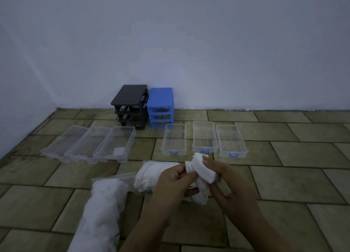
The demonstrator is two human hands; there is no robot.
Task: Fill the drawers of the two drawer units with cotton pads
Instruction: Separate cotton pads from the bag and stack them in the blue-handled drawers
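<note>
Gripping cotton pads (pixel 203 169): right hand (pixel 230 183) and left hand (pixel 174 183) fingers clamped on stack, 6 drawers (pixel 175 138) beyond.

A floor (pixel 284 176) of olive-brown rectangular tiles, laid in staggered rows with dark joints, spreads beneath and all around the fingers. Well beyond the fingers a plain pale wall (pixel 189 43) rises from it, meeting a second wall (pixel 19 90) in a corner far to their left.
</note>
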